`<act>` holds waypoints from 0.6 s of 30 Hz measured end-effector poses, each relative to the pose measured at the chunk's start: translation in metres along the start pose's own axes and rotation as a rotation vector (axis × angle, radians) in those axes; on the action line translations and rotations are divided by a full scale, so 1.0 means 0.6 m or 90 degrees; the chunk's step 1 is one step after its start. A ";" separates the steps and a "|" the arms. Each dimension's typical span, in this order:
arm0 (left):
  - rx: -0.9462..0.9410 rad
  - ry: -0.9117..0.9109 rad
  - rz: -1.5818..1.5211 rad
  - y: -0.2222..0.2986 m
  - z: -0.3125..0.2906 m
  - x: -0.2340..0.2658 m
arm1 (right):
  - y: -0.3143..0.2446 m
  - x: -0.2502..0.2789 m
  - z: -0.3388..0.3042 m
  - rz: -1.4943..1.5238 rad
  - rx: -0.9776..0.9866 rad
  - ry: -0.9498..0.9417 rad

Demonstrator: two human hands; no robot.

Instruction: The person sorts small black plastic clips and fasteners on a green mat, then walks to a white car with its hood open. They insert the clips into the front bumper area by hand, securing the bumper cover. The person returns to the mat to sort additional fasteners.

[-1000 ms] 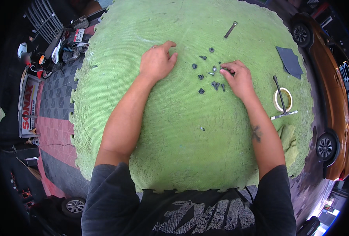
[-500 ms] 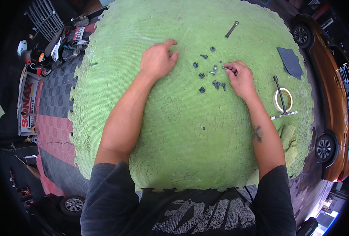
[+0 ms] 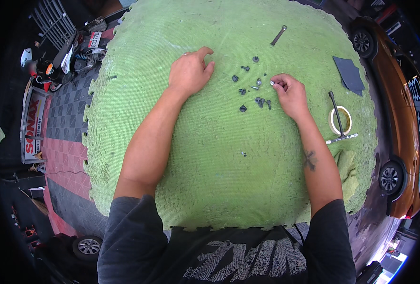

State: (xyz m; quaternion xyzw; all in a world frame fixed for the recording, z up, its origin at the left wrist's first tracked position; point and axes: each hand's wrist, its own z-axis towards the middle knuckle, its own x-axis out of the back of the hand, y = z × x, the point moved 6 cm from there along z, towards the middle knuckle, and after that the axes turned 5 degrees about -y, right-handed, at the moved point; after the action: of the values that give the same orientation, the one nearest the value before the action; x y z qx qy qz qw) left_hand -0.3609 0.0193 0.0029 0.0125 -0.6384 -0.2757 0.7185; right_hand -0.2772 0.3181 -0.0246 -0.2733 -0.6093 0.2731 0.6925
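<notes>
Between the thumb and fingers of my right hand (image 3: 291,93) is a small silver bolt (image 3: 272,83), its shiny end pointing left. Just left of that hand lies a loose group of fasteners: two silver bolts (image 3: 255,87) side by side and several dark bolts, such as one dark bolt (image 3: 242,108) at the near side and one dark bolt (image 3: 255,59) at the far side. My left hand (image 3: 191,72) rests on the green foam mat (image 3: 210,161), its index finger stretched out and its thumb apart, holding nothing.
A wrench (image 3: 278,35) lies at the far right of the mat. Dark sandpaper-like sheets (image 3: 349,75), a tape roll (image 3: 332,124), a T-handle tool (image 3: 338,116) and a green cloth (image 3: 346,173) lie on the right. Two tiny bits (image 3: 243,154) sit nearer me.
The silver bolt in my right hand has turned, so its bright end now shows. My left hand and the loose fasteners stay where they were.
</notes>
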 end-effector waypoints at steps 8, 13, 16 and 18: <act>-0.006 0.006 -0.001 0.002 -0.001 0.000 | 0.009 -0.003 0.001 0.008 0.046 0.031; -0.013 0.010 -0.007 0.001 -0.001 -0.001 | -0.004 -0.001 -0.001 -0.036 0.069 0.029; -0.016 0.010 -0.012 0.000 -0.001 -0.002 | -0.008 -0.004 -0.001 -0.018 0.066 0.024; -0.017 0.015 -0.005 -0.003 -0.001 -0.004 | -0.026 -0.005 -0.004 0.004 0.086 0.025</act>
State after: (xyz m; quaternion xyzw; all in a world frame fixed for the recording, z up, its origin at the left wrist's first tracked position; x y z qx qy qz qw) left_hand -0.3609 0.0186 0.0001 0.0087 -0.6262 -0.2864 0.7251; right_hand -0.2743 0.3048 -0.0160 -0.2334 -0.5746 0.3105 0.7204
